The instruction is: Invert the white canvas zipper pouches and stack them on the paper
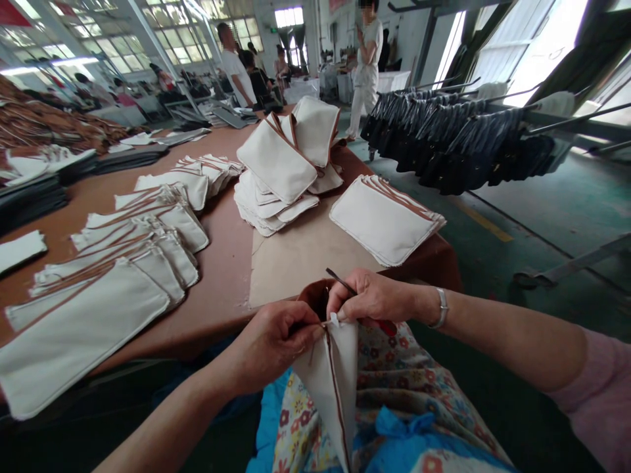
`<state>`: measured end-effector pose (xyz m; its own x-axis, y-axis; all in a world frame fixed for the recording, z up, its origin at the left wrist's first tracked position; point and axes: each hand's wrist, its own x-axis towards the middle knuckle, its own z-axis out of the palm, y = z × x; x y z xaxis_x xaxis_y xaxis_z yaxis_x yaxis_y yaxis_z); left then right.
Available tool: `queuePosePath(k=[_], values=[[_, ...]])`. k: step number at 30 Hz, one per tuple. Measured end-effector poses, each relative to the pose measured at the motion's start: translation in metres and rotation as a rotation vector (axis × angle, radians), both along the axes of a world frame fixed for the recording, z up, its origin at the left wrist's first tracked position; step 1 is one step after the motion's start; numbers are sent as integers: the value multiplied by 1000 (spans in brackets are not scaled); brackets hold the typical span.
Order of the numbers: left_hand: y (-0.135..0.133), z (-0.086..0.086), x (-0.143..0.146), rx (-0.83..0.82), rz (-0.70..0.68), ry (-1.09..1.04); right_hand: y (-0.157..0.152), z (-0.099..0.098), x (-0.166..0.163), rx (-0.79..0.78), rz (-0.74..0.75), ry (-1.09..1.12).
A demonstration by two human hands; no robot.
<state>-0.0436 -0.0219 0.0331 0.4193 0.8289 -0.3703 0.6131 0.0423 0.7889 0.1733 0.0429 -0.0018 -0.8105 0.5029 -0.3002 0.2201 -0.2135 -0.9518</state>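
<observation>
A cream fabric piece with brown trim (pixel 340 368) hangs over my lap, folded lengthwise with its brown edge facing me. My left hand (pixel 276 335) is closed, pinching its upper end at the trim. Beside it, almost touching, my right hand (pixel 377 295) pinches the same end near a small white tab (pixel 334 318). Also in my right hand is a slim tool with a dark tip (pixel 340 281) and a red handle (pixel 387 326); its exact kind is partly hidden by the fingers. Behind the fingers shows a brown inner part (pixel 315 295) of the piece.
Overlapping cream pieces (pixel 98 315) line the table's left side. A loose pile (pixel 276 164) and a neat stack (pixel 384 220) lie ahead on the brown-covered table (pixel 227 276). Dark items hang from a rack (pixel 444 144) at right. People stand farther back.
</observation>
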Motion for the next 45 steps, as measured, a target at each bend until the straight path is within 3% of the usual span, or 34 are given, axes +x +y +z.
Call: queuePosePath(k=[9,17,21,23,25,28,31,36,40,42,45], values=[[-3,-5,-2,-91,14,-52,-6,-1,1,37,-2,16],[-4,-1,6,-95,6,-100,-21,-4,-7,355,-93,75],[-3,-3,-1,-104,24,-95,-19,-9,0,320,-46,182],[-3,-6,-6,-107,49,-103,-18,-9,4,325,-94,246],[-3,-9,-8,-126,79,-113,-19,-8,7,507,-176,271],[-5,-12,-8,-157,117,-103,-26,-7,6,902,-259,234],[-6,-12,-6,-179,133,-105,-36,-9,0,1060,-303,228],[-7,-11,-6,-202,141,-148,-48,-21,-11,1132,-323,318],[-10,-11,-7,-198,133,-139,-49,-27,-9,1165,-207,334],[-11,-10,-7,-189,124,-128,-45,-25,-6,1081,-180,378],[-11,-5,-6,-162,95,-118,-33,-15,-1,836,-278,421]])
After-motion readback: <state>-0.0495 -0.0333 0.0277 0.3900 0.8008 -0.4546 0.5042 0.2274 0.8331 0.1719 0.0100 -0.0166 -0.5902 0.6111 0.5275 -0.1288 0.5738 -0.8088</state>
